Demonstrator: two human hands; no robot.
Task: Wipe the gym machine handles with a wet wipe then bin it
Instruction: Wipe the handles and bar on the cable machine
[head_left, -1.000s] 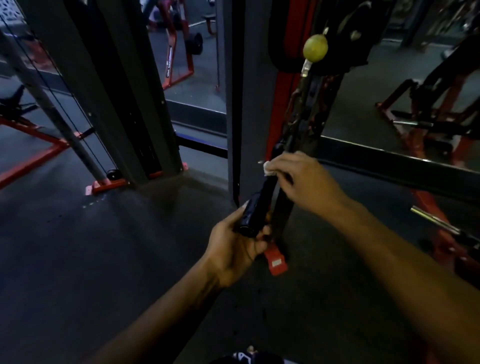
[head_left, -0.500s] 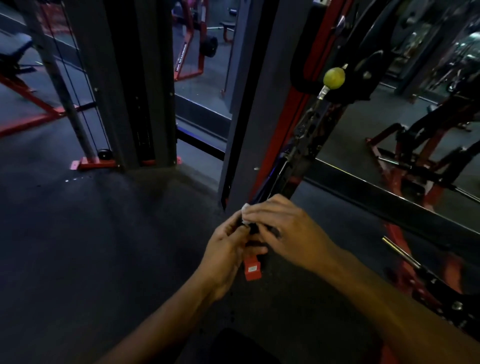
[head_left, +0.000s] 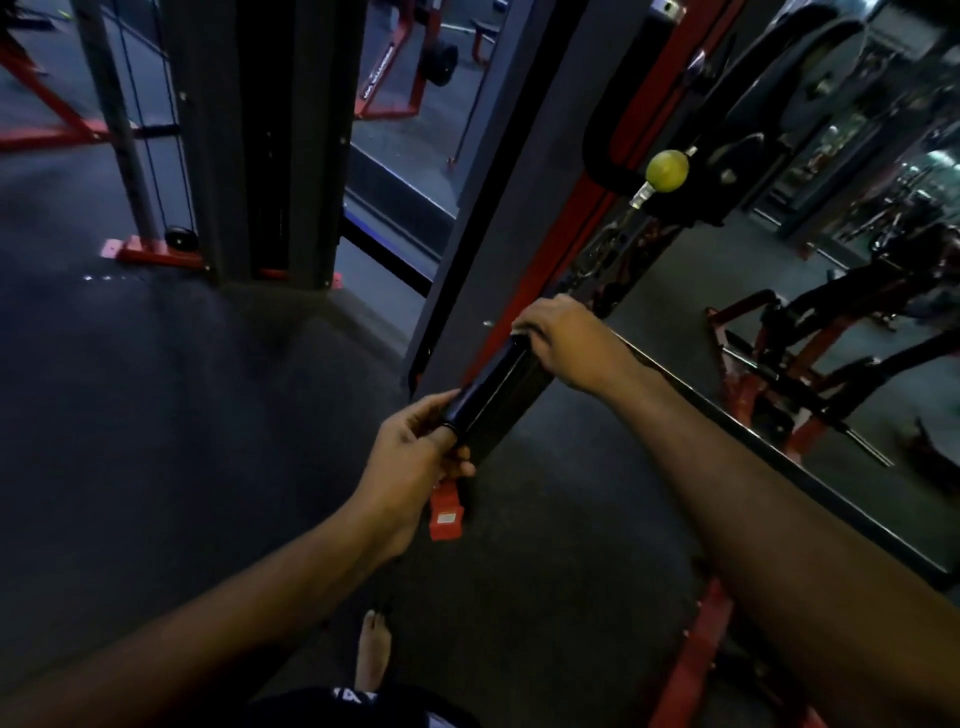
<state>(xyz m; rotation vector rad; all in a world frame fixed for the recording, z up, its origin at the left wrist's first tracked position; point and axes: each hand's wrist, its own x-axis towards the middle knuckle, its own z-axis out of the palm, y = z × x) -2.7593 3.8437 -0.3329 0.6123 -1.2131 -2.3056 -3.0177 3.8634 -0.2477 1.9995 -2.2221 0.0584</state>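
Note:
A black cylindrical machine handle (head_left: 488, 384) slants from lower left to upper right at the middle of the view. My left hand (head_left: 415, 447) grips its lower end. At the handle's upper end my right hand (head_left: 561, 338) curls over it, pressing a white wet wipe (head_left: 521, 328) against it; only a sliver of the wipe shows at the fingertips. Above the handle a chain rises to a yellow-green ball (head_left: 666, 170) on the cable.
The red and dark machine upright (head_left: 524, 208) stands right behind the handle, with a red foot (head_left: 445, 512) on the dark floor. Another weight tower (head_left: 249, 135) stands at left. Red frames and a mirror (head_left: 779, 312) fill the right. My bare foot (head_left: 375, 649) is below.
My right hand has slid with the wipe from the lower end of the handle up to its top end. The left hand has kept its grip on the bottom end.

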